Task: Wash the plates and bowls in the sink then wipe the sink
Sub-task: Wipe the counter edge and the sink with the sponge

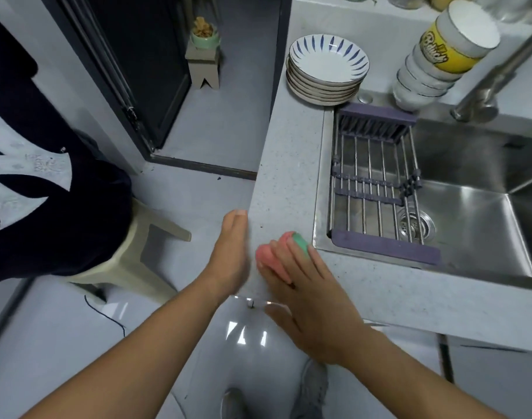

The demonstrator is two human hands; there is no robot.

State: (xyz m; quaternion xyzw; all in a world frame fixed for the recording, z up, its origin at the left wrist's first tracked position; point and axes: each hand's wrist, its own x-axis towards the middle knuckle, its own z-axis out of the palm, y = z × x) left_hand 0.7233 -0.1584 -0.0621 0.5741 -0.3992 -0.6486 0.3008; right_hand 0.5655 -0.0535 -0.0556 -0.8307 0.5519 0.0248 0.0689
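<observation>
Countertop (289, 164) by sink (485, 237): flat right grip (313, 297) presses sponge (270, 252), left grip (228, 255) flat and empty.

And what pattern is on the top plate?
The plate is white with blue dashes round it; head view.

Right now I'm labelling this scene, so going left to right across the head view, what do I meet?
Stool → left hand → sponge → right hand pressing it → sink rack → faucet.
</observation>
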